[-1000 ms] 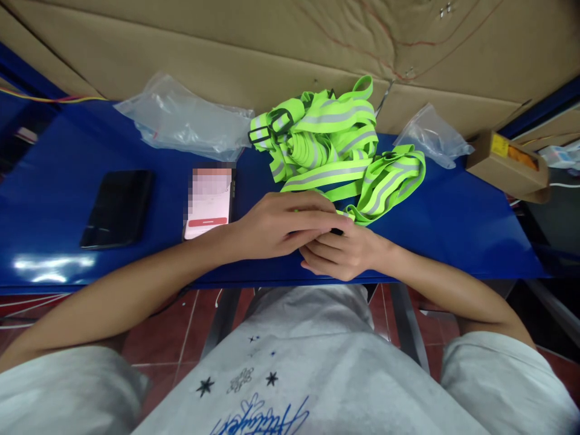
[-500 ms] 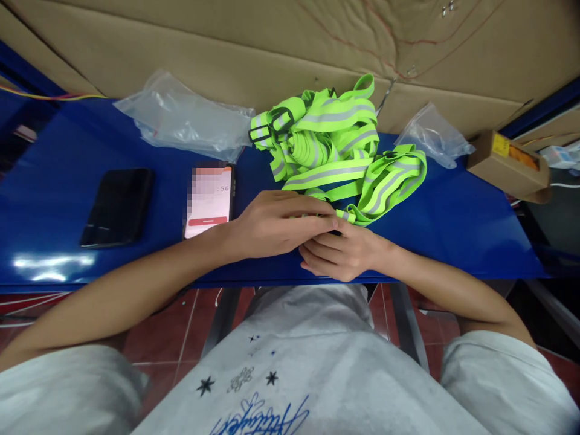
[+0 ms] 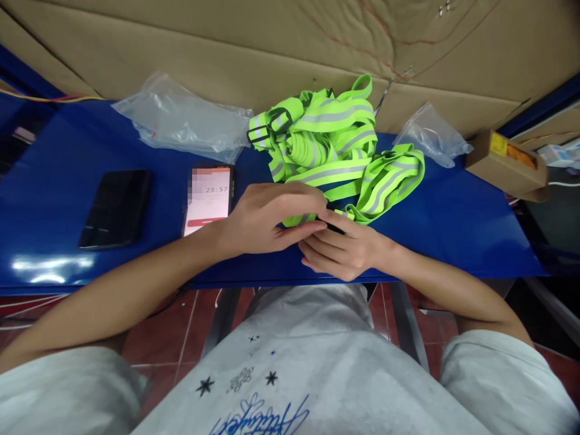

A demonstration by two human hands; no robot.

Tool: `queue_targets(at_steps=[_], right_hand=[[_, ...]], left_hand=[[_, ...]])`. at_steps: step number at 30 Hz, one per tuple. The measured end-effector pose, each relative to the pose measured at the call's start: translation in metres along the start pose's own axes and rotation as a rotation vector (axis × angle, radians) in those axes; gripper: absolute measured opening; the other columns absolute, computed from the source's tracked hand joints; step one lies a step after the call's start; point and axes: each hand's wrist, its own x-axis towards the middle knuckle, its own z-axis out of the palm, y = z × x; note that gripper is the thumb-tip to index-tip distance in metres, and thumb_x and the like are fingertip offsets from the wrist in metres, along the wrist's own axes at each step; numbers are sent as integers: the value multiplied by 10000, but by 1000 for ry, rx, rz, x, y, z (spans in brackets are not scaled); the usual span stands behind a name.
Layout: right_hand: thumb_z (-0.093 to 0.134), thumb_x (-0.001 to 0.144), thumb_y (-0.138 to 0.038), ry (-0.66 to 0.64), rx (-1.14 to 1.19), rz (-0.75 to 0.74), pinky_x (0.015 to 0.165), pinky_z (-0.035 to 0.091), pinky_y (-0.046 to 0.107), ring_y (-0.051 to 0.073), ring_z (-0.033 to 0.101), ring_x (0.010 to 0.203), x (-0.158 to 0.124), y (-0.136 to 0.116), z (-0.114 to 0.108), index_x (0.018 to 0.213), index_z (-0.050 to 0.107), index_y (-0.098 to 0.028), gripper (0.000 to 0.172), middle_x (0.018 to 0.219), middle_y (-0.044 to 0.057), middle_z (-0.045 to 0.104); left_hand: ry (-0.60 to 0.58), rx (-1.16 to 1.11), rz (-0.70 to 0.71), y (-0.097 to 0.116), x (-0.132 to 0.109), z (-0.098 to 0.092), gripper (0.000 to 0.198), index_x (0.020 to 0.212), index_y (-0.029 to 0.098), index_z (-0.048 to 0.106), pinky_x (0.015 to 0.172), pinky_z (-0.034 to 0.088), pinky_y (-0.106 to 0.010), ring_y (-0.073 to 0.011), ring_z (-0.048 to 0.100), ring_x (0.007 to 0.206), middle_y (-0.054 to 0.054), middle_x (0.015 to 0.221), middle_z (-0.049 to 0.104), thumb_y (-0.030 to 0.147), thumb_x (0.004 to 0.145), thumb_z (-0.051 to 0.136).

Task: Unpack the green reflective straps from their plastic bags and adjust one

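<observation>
A tangled pile of yellow-green reflective straps (image 3: 335, 130) with grey stripes and black buckles lies just beyond my hands. A length of reflective strap (image 3: 299, 219) shows through the arch of my left hand (image 3: 281, 216), whose fingers are curled round it. My right hand (image 3: 342, 244) has its fingers folded beside the left fingertips, closed on the same strap near a small dark part. The strap runs on from there into a loose loop (image 3: 392, 181) at the right. Most of the gripped piece is hidden by my fingers.
On the blue table (image 3: 457, 229) lie a lit phone (image 3: 208, 199), a black phone-like object (image 3: 115, 208) and clear plastic bags (image 3: 185, 124). A smaller clear bag (image 3: 432, 136) and an open cardboard box (image 3: 507, 163) are at the right. A cardboard-covered wall (image 3: 203, 54) stands behind.
My left hand has shifted slightly left and its index finger has arched up from the thumb, uncovering strap between them. My right hand has barely moved. The phone's timer has gone up.
</observation>
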Motion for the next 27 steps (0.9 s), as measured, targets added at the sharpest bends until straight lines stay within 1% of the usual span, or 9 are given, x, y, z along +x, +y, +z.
queue_targets(at_steps=[2, 5, 7, 9, 12, 15, 18, 24, 27], right_hand=[[682, 1078, -301, -24, 1, -3, 1150, 612, 439, 164, 750, 938, 1, 1, -3, 1026, 812, -145, 210, 942, 24, 807], [666, 1089, -304, -42, -8, 10, 1105, 625, 411, 163, 756, 972, 1, 3, -5, 1036, 796, -150, 209, 990, 29, 813], [659, 1098, -311, -72, -16, 39, 1026, 642, 375, 158, 749, 938, 0, 5, -3, 1016, 781, -153, 215, 986, 29, 808], [650, 1105, -308, -135, -45, 71, 972, 651, 364, 157, 734, 894, -4, 8, 1, 972, 764, -171, 222, 944, 19, 791], [629, 1114, -301, -195, -145, 103, 1074, 643, 395, 175, 732, 916, -10, 12, 6, 926, 765, -208, 250, 919, 11, 774], [633, 1104, -286, -186, -131, 129, 1212, 591, 425, 211, 749, 1029, -15, 14, 9, 986, 791, -184, 222, 1020, 59, 778], [617, 1106, -245, -224, -31, 155, 1270, 552, 486, 224, 743, 1115, -19, 14, 9, 1066, 776, -140, 195, 1111, 97, 772], [582, 1126, -245, -225, -91, 169, 1230, 560, 472, 196, 724, 1080, -20, 13, 12, 1018, 761, -219, 210, 1089, 42, 780], [602, 1111, -236, -232, 26, 204, 1189, 561, 470, 211, 725, 1053, -18, 15, 13, 955, 746, -194, 218, 1045, 60, 775]], left_hand=[[5, -18, -78, -7, -2, -2, 220, 1227, 221, 695, 909, 666, -304, -210, 821, 1075, -79, 1177, 830, 331, 1044, 751], [-44, 73, -62, -20, -6, -2, 322, 1342, 227, 674, 1022, 639, -396, -261, 782, 1209, -108, 1293, 802, 362, 1052, 708], [-130, 188, -37, -28, -7, 1, 324, 1335, 202, 690, 1040, 616, -447, -295, 769, 1215, -127, 1298, 793, 382, 1068, 659], [-262, 268, -57, -35, -9, 4, 322, 1305, 180, 719, 1035, 598, -481, -317, 763, 1191, -144, 1285, 789, 383, 1094, 584], [-405, 281, -99, -41, -12, 8, 364, 1327, 172, 731, 1047, 574, -514, -337, 749, 1187, -165, 1297, 779, 360, 1107, 510], [-389, 274, -126, -41, -12, 8, 374, 1380, 192, 710, 1079, 550, -531, -348, 727, 1241, -160, 1335, 769, 319, 1078, 530], [-345, 271, -131, -38, -10, 5, 388, 1406, 186, 698, 1081, 543, -536, -353, 721, 1259, -163, 1356, 763, 295, 1065, 548], [-418, 288, -88, -38, -9, 6, 399, 1417, 165, 695, 1109, 541, -522, -326, 721, 1272, -165, 1372, 760, 283, 1095, 492], [-438, 283, -99, -39, -11, 8, 406, 1416, 156, 704, 1119, 541, -526, -333, 720, 1269, -174, 1358, 763, 293, 1085, 514]])
